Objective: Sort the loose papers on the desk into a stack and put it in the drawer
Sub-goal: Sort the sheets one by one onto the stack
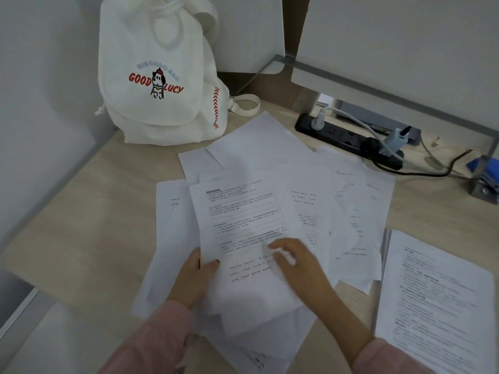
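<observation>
left hand (195, 276) grips top sheet (243, 209) | right hand (298, 261) rests on it

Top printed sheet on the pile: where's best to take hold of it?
Grip the top printed sheet by its lower left edge, coming from the left. It lies flat on other papers, so only an edge gives purchase; the left hand pinches it there, thumb on top. The right hand rests on it further right.

Loose white printed papers (310, 201), fanned and overlapping in a messy heap on light wooden desk (94, 211); top sheet (243, 211) face up, boxed text, slightly tilted.
</observation>
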`<state>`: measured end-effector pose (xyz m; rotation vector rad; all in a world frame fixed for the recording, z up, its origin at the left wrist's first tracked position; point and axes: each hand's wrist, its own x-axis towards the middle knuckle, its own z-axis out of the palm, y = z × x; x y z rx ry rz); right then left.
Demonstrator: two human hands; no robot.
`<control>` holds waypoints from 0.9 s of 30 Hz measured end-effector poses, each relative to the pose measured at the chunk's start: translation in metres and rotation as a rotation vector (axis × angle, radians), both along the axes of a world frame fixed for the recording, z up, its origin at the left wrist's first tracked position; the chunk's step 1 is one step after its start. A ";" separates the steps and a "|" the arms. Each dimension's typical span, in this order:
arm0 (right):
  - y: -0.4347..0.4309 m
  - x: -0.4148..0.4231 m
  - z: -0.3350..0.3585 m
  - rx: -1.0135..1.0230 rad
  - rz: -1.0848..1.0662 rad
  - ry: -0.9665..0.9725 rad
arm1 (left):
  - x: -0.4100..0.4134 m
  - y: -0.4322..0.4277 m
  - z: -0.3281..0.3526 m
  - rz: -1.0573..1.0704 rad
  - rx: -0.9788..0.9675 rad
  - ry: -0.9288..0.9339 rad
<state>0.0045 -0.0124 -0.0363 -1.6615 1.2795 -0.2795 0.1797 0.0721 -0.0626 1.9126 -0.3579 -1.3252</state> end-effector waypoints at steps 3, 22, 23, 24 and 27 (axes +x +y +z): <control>-0.031 -0.035 -0.008 -0.009 -0.281 0.158 | 0.007 0.006 -0.002 0.040 -0.002 -0.100; -0.089 -0.058 -0.024 -0.054 -0.304 0.464 | 0.018 0.017 -0.008 0.094 0.084 -0.177; -0.093 -0.061 -0.025 -0.045 -0.283 0.475 | 0.018 0.017 -0.008 0.100 0.083 -0.179; -0.095 -0.063 -0.024 -0.032 -0.270 0.484 | 0.017 0.017 -0.007 0.106 0.081 -0.180; -0.101 -0.063 -0.026 -0.015 -0.258 0.450 | 0.017 0.018 -0.005 0.116 0.071 -0.170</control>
